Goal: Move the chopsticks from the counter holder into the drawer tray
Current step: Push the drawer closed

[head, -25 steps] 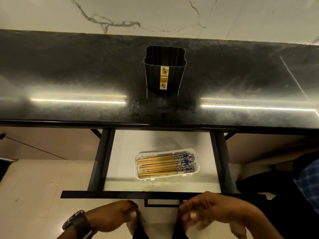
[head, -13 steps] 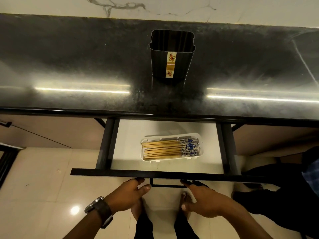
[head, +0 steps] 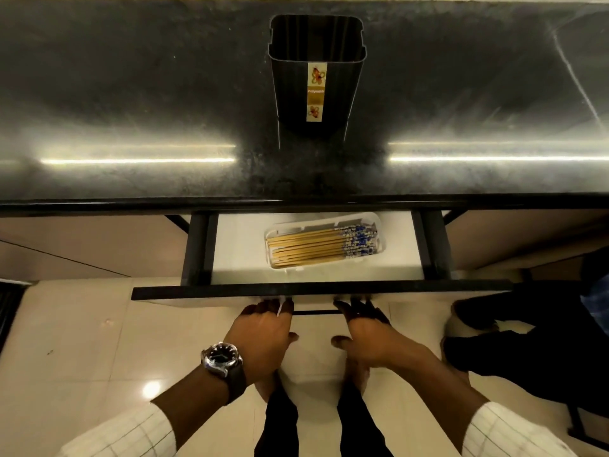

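Several wooden chopsticks [head: 316, 247] with blue-patterned ends lie side by side in a white tray [head: 379, 249] inside the pulled-out drawer [head: 240, 252]. The black holder [head: 336, 90] stands upright and empty on the dark counter [head: 131, 94]. My left hand [head: 263, 338], with a wristwatch, and my right hand [head: 365, 334] have their fingertips against the drawer's black front panel [head: 197, 290], on either side of its thin handle [head: 314, 313]. Neither hand holds anything.
A second person's dark trousers and shoe [head: 514, 328] are at the right, close to the drawer's right corner. Shiny cream floor tiles [head: 72, 351] lie below. My own legs and feet [head: 283, 417] stand under the hands.
Both hands have risen from below the drawer to its front panel, fingers spreading against it. The drawer shows less depth under the counter edge than before.
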